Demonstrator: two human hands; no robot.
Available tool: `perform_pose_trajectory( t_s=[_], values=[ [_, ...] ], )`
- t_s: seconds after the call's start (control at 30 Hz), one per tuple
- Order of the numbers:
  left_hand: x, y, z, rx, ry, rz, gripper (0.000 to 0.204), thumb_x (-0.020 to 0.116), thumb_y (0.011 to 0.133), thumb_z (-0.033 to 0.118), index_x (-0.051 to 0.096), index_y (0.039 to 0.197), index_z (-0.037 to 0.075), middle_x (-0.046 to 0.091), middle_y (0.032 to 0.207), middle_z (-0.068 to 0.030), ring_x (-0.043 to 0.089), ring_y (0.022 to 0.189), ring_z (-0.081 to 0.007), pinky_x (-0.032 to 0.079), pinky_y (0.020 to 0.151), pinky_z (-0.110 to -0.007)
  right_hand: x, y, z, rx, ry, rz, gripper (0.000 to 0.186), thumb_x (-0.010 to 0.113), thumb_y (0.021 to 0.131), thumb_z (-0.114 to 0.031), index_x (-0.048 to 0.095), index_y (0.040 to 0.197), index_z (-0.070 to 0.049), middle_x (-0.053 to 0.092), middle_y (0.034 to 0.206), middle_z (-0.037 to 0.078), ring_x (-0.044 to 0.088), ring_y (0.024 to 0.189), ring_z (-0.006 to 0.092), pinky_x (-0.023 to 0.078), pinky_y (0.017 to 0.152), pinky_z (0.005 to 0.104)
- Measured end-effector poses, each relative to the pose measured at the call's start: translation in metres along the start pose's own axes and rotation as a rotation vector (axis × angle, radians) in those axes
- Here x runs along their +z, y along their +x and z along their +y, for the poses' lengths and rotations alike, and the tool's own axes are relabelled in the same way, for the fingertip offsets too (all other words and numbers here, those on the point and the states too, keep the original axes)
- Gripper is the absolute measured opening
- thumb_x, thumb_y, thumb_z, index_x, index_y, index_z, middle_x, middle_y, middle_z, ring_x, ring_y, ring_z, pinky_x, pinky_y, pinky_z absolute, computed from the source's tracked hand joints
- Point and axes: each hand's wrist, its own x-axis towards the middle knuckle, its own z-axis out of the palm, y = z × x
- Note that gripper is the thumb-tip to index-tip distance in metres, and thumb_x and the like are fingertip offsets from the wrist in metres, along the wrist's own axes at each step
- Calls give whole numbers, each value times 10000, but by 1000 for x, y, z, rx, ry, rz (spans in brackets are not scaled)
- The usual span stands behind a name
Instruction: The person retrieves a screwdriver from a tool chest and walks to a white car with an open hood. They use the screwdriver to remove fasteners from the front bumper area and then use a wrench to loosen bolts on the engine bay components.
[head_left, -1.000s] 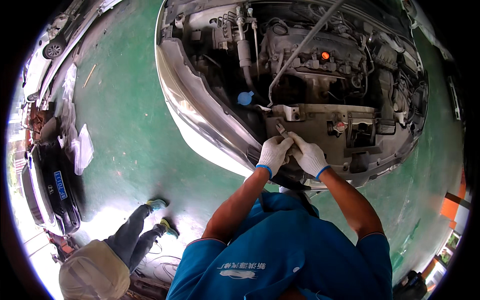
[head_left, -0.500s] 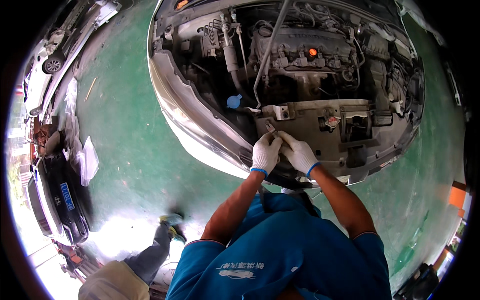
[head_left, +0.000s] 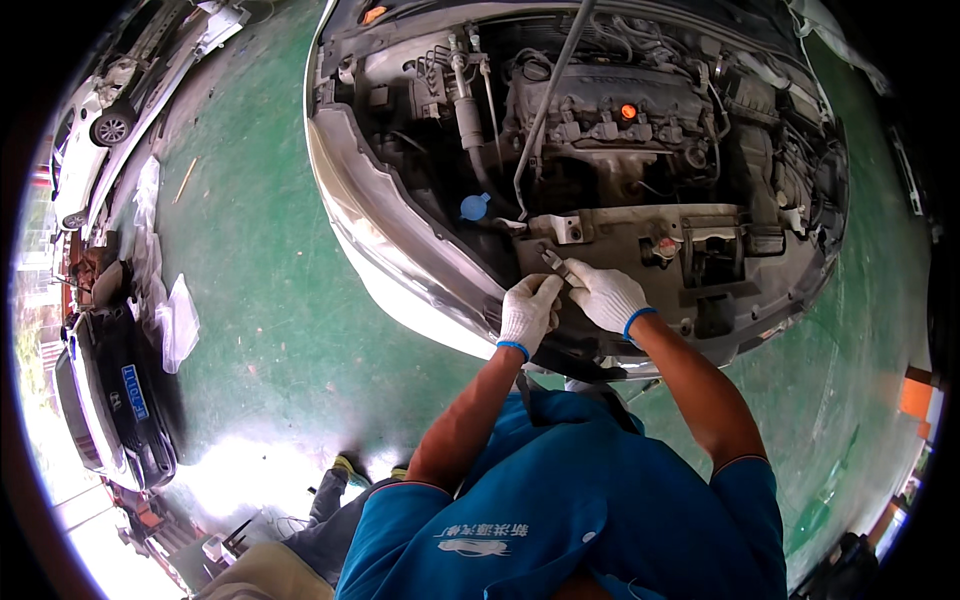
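Both my hands, in white knit gloves with blue cuffs, are over the front panel (head_left: pixel 640 235) of a car's open engine bay. My right hand (head_left: pixel 608 298) is closed around a small metal tool, apparently pliers (head_left: pixel 554 262), whose grey jaws point up and left toward the panel. The rest of the tool is hidden in the glove. Just to its left, my left hand (head_left: pixel 528 312) is closed, thumb and fingers pressed together. What it pinches, if anything, is too small to make out. A blue cap (head_left: pixel 475 207) sits beyond the left hand.
A prop rod (head_left: pixel 550 105) rises across the bay in front of the engine (head_left: pixel 600 100). The headlight and fender edge (head_left: pixel 390 240) curve along the left. Another person (head_left: pixel 320 530) is close behind at lower left. A dark car (head_left: pixel 118 400) and plastic sheeting (head_left: pixel 175 325) are farther left.
My right hand has moved slightly right, apart from the left, and more of the tool shows. The other person has come nearer to me. The view has shifted a little.
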Motion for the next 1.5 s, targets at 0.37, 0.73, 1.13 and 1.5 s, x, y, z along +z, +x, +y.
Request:
perform_pose_trajectory(
  t_s=[0.37,0.73,1.13,1.5],
  values=[
    [-4,4,2,-10,4,-19,271,638,982,263,696,1067,12,617,710,-28,539,482,-102,392,438,-249,-17,8,-9,19,-41,-69,439,613,949,-312,559,1378,-238,731,1127,160,683,1039,411,544,876,536],
    [-3,7,15,22,93,9,280,642,974,256,702,1073,1,609,704,-13,538,484,-80,391,435,-232,-34,27,-10,-159,-237,-119,365,589,931,-263,612,1270,-131,734,1038,201,702,979,409,557,827,548],
    [-18,66,39,569,1257,42,251,585,913,272,724,943,65,718,909,-225,688,914,-429,544,824,-539,-38,41,-7,-274,-386,-155,293,563,898,-176,679,1159,-111,743,994,209,723,957,389,578,799,515],
    [-12,64,46,511,1247,61,277,599,900,261,720,1060,70,705,926,-232,673,918,-444,538,798,-518,15,33,40,-334,-334,125,463,587,960,-315,521,1413,-240,707,698,115,697,622,337,533,521,492]
  ],
)
